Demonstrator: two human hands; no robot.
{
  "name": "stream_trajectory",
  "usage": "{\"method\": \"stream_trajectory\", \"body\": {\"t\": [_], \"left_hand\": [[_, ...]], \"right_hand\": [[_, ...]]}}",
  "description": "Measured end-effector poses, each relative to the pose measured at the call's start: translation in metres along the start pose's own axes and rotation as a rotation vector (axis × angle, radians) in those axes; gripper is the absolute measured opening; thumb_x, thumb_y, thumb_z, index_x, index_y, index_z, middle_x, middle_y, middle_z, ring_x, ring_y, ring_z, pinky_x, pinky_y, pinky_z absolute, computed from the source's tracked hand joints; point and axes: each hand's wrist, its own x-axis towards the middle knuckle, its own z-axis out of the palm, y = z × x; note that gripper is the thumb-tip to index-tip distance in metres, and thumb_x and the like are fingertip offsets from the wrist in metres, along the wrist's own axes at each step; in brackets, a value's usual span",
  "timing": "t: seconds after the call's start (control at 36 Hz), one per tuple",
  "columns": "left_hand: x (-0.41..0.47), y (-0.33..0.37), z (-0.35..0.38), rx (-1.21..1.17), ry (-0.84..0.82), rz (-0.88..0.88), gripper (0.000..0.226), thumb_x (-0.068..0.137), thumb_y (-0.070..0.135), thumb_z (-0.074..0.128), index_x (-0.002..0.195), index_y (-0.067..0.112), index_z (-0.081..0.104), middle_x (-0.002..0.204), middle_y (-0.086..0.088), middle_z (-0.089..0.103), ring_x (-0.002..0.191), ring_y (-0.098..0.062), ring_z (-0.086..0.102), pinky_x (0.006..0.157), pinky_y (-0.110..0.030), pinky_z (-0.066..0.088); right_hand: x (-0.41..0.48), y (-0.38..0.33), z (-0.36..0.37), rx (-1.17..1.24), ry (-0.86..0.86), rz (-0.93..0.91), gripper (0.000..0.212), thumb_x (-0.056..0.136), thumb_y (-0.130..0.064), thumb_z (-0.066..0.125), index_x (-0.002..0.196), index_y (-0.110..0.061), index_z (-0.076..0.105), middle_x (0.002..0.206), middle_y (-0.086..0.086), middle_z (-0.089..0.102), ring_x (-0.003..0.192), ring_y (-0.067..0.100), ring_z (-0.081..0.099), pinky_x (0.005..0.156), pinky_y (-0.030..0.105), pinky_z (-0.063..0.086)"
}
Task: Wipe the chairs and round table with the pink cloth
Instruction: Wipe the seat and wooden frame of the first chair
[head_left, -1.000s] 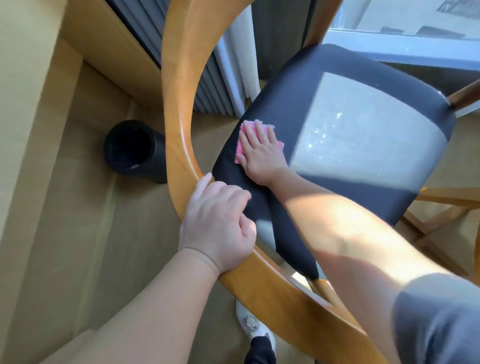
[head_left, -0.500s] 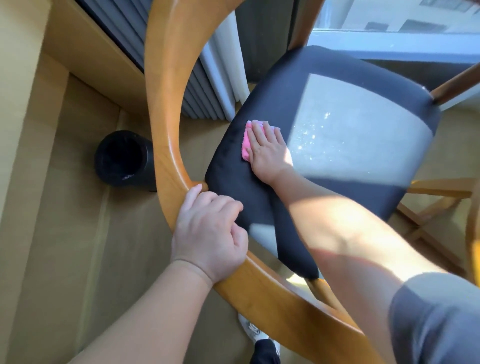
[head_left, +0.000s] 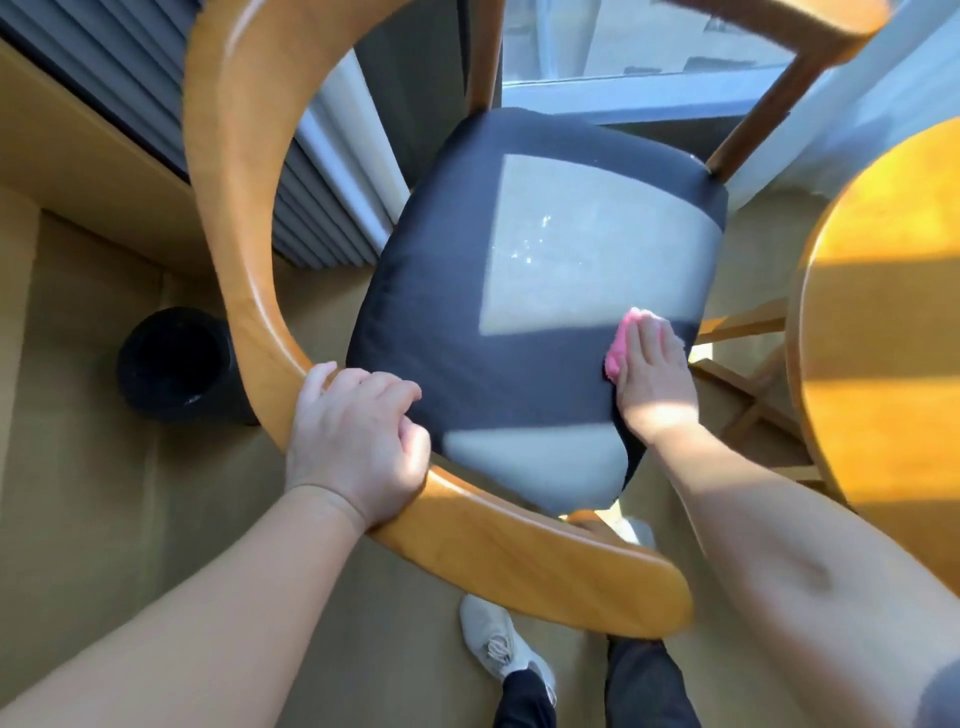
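The chair (head_left: 519, 566) stands on the floor (head_left: 93, 519), seen from above and behind, its curved wooden backrest (head_left: 244, 249) nearest the camera. The round table (head_left: 883, 312) sits just beside the chair on the right and, in my judgement, is not yet wiped. The dark seat (head_left: 441, 312) is partly sunlit, and pale specks show in the lit patch, so wiping appears unfinished. A black bin (head_left: 171, 364) lies on its side on the floor to the left, beyond the backrest. Risks, as assessed: the wiping hand works at the seat's right edge, so a further stroke outward could carry the cloth off the seat and drop it to the floor. The right forearm passes near the table rim and could knock it. If the steadying hold loosens, pressure on the seat could shift or tip the chair. The left hand (head_left: 358, 436) has its grip clenched round the backrest at the lower bend of the curve, fingers curled over the top and knuckles up. The right hand (head_left: 652, 374) lies flat, fingers straight and together pointing away, its grip released and pressing down rather than grasping. The pink cloth (head_left: 621, 348) is beneath that palm, showing only at the fingers' left side.
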Motion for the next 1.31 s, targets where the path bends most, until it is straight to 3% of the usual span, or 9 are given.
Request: {"method": "stream_trajectory", "body": {"t": [0.11,0.19,0.5,0.56,0.61,0.69,0.75,1.11,1.31], "left_hand": [[0.001,0.001,-0.001,0.02,-0.001,-0.004,0.034,0.078,0.03,0.042,0.098,0.023,0.068,0.091,0.007,0.066,0.09,-0.016,0.058,0.105,-0.043,0.032],[0.0,0.001,-0.001,0.019,0.005,-0.005,0.034,0.078,0.029,0.043,0.099,0.023,0.068,0.092,0.007,0.066,0.09,-0.017,0.059,0.105,-0.043,0.032],[0.001,-0.003,0.002,-0.037,0.035,-0.038,0.029,0.078,0.028,0.047,0.098,0.022,0.067,0.088,0.008,0.065,0.087,-0.015,0.058,0.103,-0.04,0.034],[0.001,-0.004,0.003,-0.057,0.049,-0.067,0.028,0.077,0.028,0.048,0.097,0.022,0.067,0.088,0.008,0.065,0.087,-0.015,0.058,0.105,-0.04,0.034],[0.001,-0.004,0.004,-0.069,0.055,-0.102,0.026,0.077,0.028,0.051,0.097,0.023,0.067,0.088,0.009,0.064,0.087,-0.013,0.057,0.108,-0.04,0.032],[0.0,-0.004,0.005,-0.093,0.057,-0.15,0.023,0.078,0.027,0.055,0.097,0.024,0.066,0.088,0.009,0.063,0.088,-0.013,0.056,0.112,-0.041,0.028],[0.0,-0.005,0.005,-0.108,0.061,-0.164,0.024,0.077,0.024,0.056,0.099,0.023,0.066,0.09,0.009,0.063,0.09,-0.014,0.056,0.113,-0.042,0.025],[0.001,-0.003,0.002,-0.131,0.031,-0.158,0.031,0.074,0.025,0.05,0.1,0.023,0.068,0.096,0.01,0.065,0.096,-0.015,0.056,0.114,-0.044,0.022],[0.001,-0.004,0.003,-0.117,0.039,-0.147,0.034,0.072,0.026,0.046,0.097,0.022,0.068,0.094,0.01,0.066,0.094,-0.016,0.057,0.113,-0.044,0.023]], "right_hand": [[-0.017,0.012,0.004,0.102,0.042,0.068,0.054,0.099,-0.005,0.04,0.147,0.013,0.021,0.154,0.028,0.024,0.142,0.046,0.019,0.119,0.046,0.017],[-0.013,0.006,0.002,0.039,-0.001,0.052,0.054,0.1,-0.011,0.023,0.149,0.011,0.014,0.157,0.023,0.018,0.146,0.039,0.013,0.12,0.043,0.005],[0.035,-0.094,-0.01,-0.009,0.019,-0.436,0.051,0.101,-0.023,0.04,0.147,-0.001,0.035,0.152,0.019,0.036,0.138,0.044,0.032,0.113,0.053,0.022],[0.052,-0.119,-0.012,0.001,0.039,-0.379,0.049,0.098,-0.027,0.039,0.142,-0.005,0.043,0.143,0.016,0.045,0.128,0.04,0.04,0.092,0.051,0.041],[0.07,-0.142,-0.015,0.019,0.036,-0.324,0.05,0.099,-0.033,0.031,0.141,-0.009,0.04,0.141,0.011,0.043,0.123,0.036,0.039,0.075,0.044,0.042],[0.096,-0.173,-0.006,0.031,-0.035,-0.444,0.054,0.107,-0.029,0.022,0.154,-0.005,0.016,0.162,0.011,0.012,0.147,0.039,0.007,0.113,0.052,0.015],[0.11,-0.193,-0.005,0.009,-0.041,-0.509,0.053,0.107,-0.026,0.021,0.154,-0.002,0.013,0.162,0.014,0.008,0.148,0.04,0.001,0.117,0.052,0.0],[0.157,-0.25,-0.028,-0.044,-0.004,-0.496,0.063,0.102,-0.044,0.02,0.148,-0.002,0.03,0.156,0.014,0.026,0.143,0.038,0.017,0.116,0.05,0.013],[0.161,-0.233,-0.023,-0.057,0.048,-0.51,0.056,0.104,-0.033,0.017,0.15,-0.003,0.025,0.156,0.013,0.026,0.141,0.035,0.021,0.114,0.046,0.015]]}}
